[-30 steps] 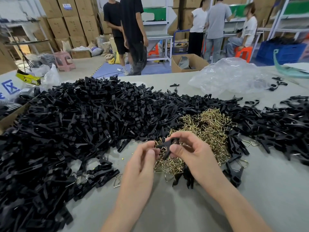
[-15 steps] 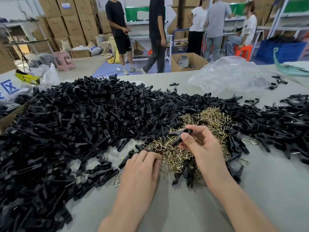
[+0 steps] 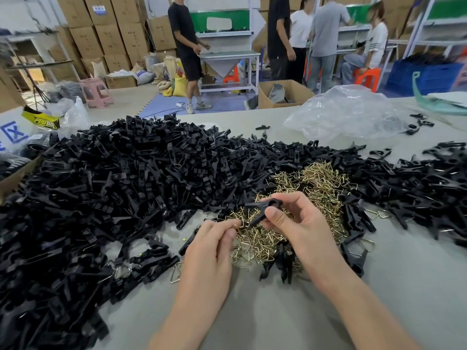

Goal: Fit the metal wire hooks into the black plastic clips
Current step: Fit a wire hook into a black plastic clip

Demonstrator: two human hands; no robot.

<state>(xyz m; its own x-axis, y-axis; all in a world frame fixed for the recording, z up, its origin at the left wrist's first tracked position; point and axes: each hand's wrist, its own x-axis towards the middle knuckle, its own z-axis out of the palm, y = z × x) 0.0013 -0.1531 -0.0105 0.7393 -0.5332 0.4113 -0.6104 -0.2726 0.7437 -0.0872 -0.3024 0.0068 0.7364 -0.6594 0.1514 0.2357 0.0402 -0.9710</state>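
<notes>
So we're at the grey table (image 3: 394,306), and most of it is buried under the big pile of black plastic clips (image 3: 113,188), which runs from the left edge across to the far right. Tucked into the middle of that is the smaller heap of brass-coloured wire hooks (image 3: 318,183), right in front of us.

Both hands are over the near edge of the hook heap. Our right hand (image 3: 300,226) is pinching one clip (image 3: 260,210) between thumb and fingertips, held up off the pile with its open legs aimed left. Our left hand (image 3: 212,246) has its fingers curled in, and thumb and forefinger nip a single hook (image 3: 237,224) just beside the clip's lower leg. It looks like they aren't joined yet.

Tips for this bit, as we see it:
- Make sure it's really one hook, because these tangle like crazy.
- Keep the clip steady and bring the hook to it, not both at once.
- Line the wire ends up with the clip's holes before pushing, so nothing bends.
</notes>
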